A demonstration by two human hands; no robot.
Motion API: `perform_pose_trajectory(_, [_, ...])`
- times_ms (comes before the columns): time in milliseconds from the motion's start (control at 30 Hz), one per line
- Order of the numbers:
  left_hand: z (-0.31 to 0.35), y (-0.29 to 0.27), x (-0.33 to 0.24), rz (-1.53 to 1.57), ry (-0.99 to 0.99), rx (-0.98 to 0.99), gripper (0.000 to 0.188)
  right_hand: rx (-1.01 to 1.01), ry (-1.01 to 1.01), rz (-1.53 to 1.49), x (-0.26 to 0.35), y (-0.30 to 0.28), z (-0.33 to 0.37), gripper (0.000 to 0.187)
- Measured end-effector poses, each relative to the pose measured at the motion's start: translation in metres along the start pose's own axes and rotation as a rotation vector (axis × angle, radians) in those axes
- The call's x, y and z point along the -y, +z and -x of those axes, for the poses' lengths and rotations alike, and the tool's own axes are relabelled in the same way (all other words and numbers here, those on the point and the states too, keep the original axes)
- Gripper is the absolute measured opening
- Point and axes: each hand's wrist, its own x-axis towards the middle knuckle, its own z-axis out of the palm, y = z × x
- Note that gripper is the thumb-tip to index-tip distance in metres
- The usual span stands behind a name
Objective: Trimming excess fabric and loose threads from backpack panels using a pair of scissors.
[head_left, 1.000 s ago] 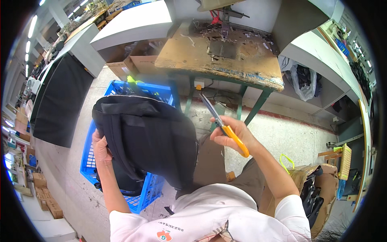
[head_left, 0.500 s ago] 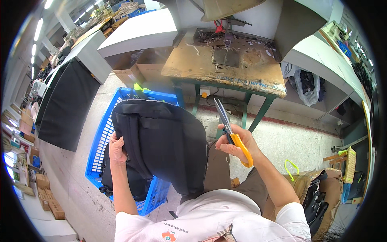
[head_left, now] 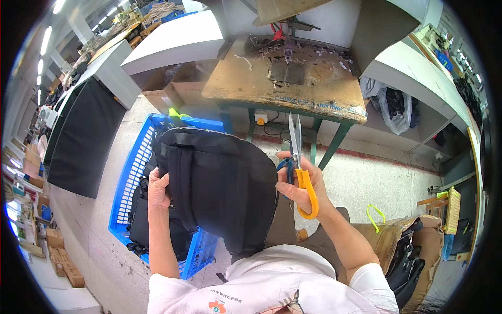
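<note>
A black fabric bag, like a backpack, lies tilted across my lap with a padded strap along its left part. My left hand grips its left edge, fingers hidden behind the fabric. To the right of the bag, my right hand holds scissors with one yellow and one dark blue handle. Their blades point away from me, slightly parted, with nothing between them. The scissors are apart from the bag, though the hand is close to its right edge.
A blue plastic crate with black bags stands at my left. Ahead is a worn wooden table with scraps around a machine post. On my right stands a cardboard box of black pieces, beside a neon loop.
The scissors have swung from leaning left to nearly upright, and their blades are a little further apart. Both the bag and my left hand have shifted slightly right; my right hand has moved slightly left.
</note>
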Motion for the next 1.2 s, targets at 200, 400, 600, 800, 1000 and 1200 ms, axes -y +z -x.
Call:
perform_pose_trajectory(200, [-0.003, -0.011, 0.003, 0.170, 0.001, -0.062, 0.029, -0.024, -0.066, -0.032, -0.014, -0.004, 0.005, 0.046])
perform_pose_trajectory(400, [-0.003, -0.018, 0.011, 0.398, -0.005, -0.162, 0.030, -0.025, -0.157, 0.027, -0.029, -0.011, 0.007, 0.058])
perform_pose_trajectory(600, [0.013, -0.005, 0.032, 0.500, -0.059, -0.198, 0.026, 0.069, -0.073, 0.484, -0.004, -0.022, 0.013, 0.080])
perform_pose_trajectory(800, [0.027, 0.011, 0.044, 0.625, -0.085, -0.194, 0.023, 0.087, -0.061, 0.848, 0.026, -0.012, 0.012, 0.091])
perform_pose_trajectory(1000, [0.039, 0.021, 0.046, 0.611, -0.097, -0.281, 0.022, 0.076, 0.064, 0.965, 0.030, -0.011, 0.009, 0.092])
perform_pose_trajectory(1200, [0.057, 0.044, 0.049, 0.672, -0.191, -0.356, 0.025, -0.020, 0.034, 0.499, 0.019, -0.019, 0.009, 0.064])
